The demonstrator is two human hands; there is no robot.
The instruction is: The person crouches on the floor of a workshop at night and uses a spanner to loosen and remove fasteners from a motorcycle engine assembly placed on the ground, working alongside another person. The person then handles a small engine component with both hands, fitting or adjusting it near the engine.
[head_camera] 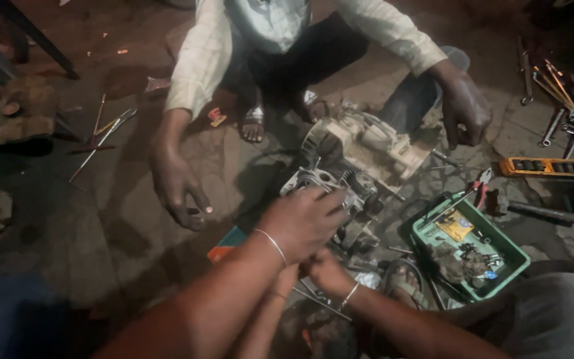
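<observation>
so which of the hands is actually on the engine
The wearer's left hand, the one with the bangle, lying on top of the engine. The seated person's two hands hang clear of it, open.

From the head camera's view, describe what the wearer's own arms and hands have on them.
Both forearms are bare, with no sleeves in view and no gloves. The left hand has a thin, light-coloured metal bangle around its wrist. The right hand wears a similar slim bangle at the wrist. No rings or watch can be made out in the dim light.
</observation>
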